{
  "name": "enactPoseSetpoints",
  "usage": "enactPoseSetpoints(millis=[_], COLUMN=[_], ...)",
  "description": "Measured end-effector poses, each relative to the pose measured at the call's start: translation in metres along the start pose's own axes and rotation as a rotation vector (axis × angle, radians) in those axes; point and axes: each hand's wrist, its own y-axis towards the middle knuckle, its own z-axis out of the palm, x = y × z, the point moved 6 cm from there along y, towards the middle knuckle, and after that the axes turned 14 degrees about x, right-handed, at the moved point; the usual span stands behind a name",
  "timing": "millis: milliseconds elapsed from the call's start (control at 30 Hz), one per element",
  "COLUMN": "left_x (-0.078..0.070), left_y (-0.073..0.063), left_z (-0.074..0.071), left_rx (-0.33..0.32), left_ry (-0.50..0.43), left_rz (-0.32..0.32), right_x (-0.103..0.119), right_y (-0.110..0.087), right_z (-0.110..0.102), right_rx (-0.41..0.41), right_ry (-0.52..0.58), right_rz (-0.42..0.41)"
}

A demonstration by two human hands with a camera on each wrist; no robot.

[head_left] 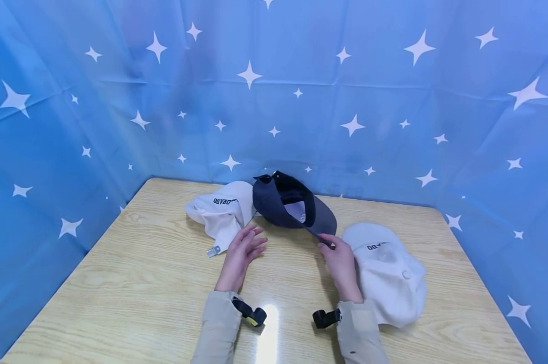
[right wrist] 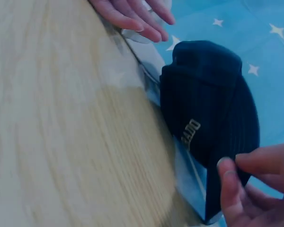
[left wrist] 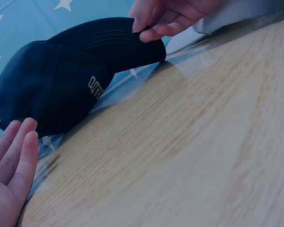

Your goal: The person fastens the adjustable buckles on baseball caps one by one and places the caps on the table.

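A dark navy baseball cap is tilted at the back of the table, its inside partly showing in the head view. My right hand pinches the edge of its brim between thumb and fingers. Light lettering shows on the cap's front in both wrist views. My left hand hovers left of the cap with its fingers extended and nothing in its grasp. Just behind that hand lies a crumpled white cap with dark lettering and a strap end.
A second white cap lies to the right, beside my right hand and forearm. The wooden table ends at a blue star-patterned cloth hanging behind and along both sides.
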Motion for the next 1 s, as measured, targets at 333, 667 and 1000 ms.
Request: enactPoseSetpoints(millis=[333, 667, 1000], left_x=[-0.001, -0.001, 0.004], left_y=[0.001, 0.004, 0.004], left_z=[0.004, 0.004, 0.012], left_rx=[0.015, 0.012, 0.076], left_ry=[-0.001, 0.016, -0.018], left_rz=[0.008, 0.021, 0.006], right_x=[0.009, 0.027, 0.027], right_y=[-0.004, -0.012, -0.009], right_z=[-0.003, -0.019, -0.013], right_rx=[-0.091, -0.172, -0.060], right_ry=[-0.041, 0.081, 0.502], right_rz=[-0.019, -0.124, -0.113])
